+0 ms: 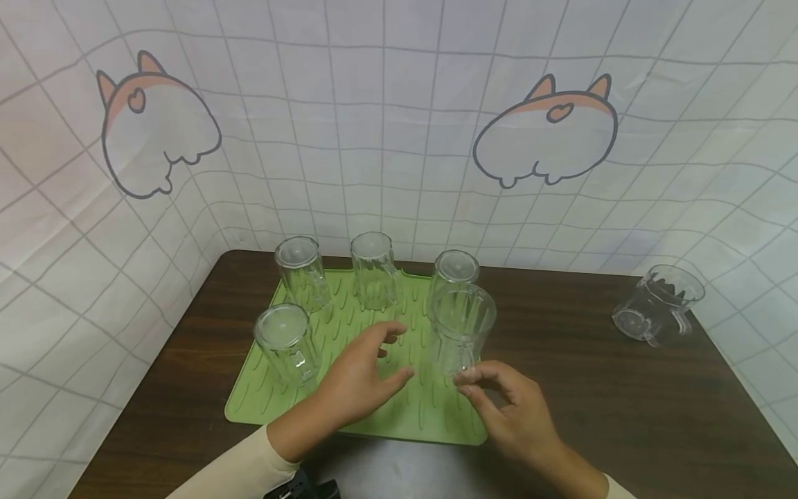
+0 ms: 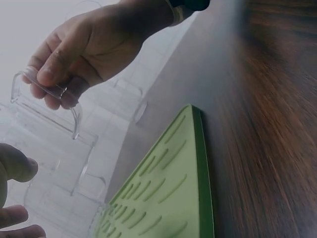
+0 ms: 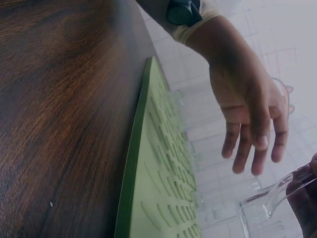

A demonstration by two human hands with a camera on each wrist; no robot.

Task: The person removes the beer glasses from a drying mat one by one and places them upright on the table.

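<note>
My right hand (image 1: 517, 412) pinches the handle of a clear glass mug (image 1: 463, 326), held over the right part of a green drying mat (image 1: 405, 409). In the left wrist view the right hand (image 2: 94, 49) has thumb and fingers on that handle. My left hand (image 1: 358, 378) is over the mat's middle, to the left of the held mug and apart from it, fingers spread. The right wrist view shows this left hand (image 3: 247, 104) holding nothing. On the mat stand several more glass mugs, among them a front-left mug (image 1: 287, 343) with its base up.
Along the mat's back are a left mug (image 1: 300, 274), a middle mug (image 1: 374, 270) and a right mug (image 1: 456, 267), partly behind the held one. Another glass mug (image 1: 657, 305) stands at the right on the dark wooden table (image 1: 592, 388). A white gridded cloth (image 1: 399, 138) hangs behind.
</note>
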